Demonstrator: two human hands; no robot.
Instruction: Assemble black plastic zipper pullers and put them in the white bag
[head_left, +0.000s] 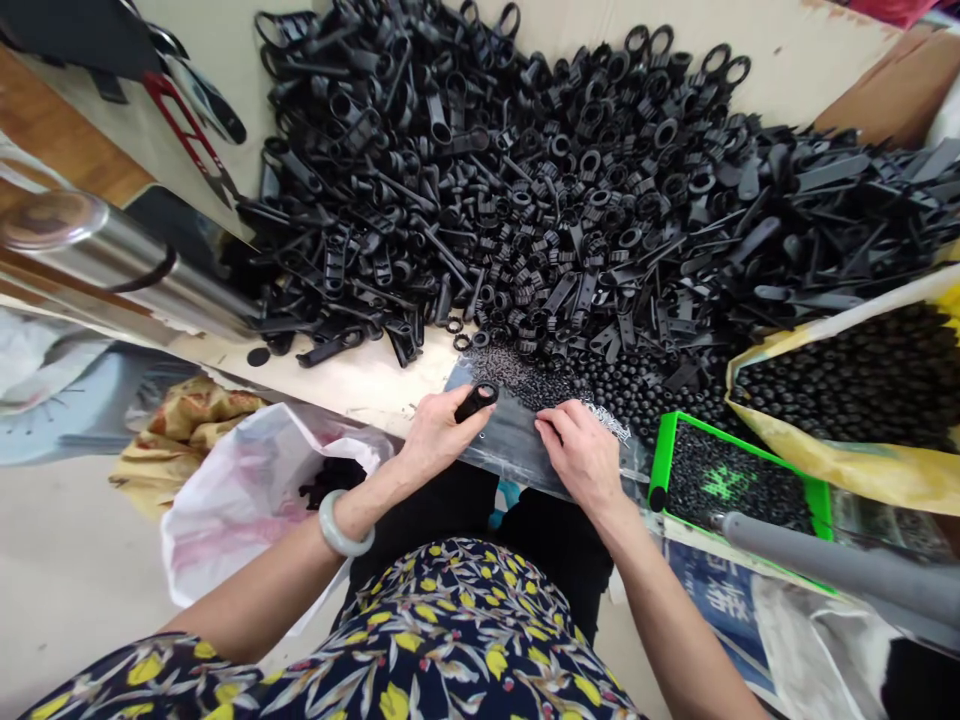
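My left hand (pixel 437 428) grips a short black plastic tubular part (pixel 477 401) with its round open end facing up. It is held over a grey sheet (pixel 516 440) at the table's front edge. Lower over the same sheet, my right hand (pixel 583 450) has its thumb and fingertips drawn together; whatever they pinch is too small or hidden to make out. Just beyond the fingertips lie tiny dark rings (pixel 491 365), and black beads (pixel 626 385) spread to their right. Some small silvery pieces (pixel 609 420) lie beside the right hand's knuckles.
A large heap of black plastic parts (pixel 480 190) covers the back. At right are a green tray (pixel 664 455) of small black pieces, a yellow bag (pixel 847 465) of beads and a grey bar (pixel 817 555). Left stand a steel flask (pixel 150 265) and a white bag (pixel 217 520).
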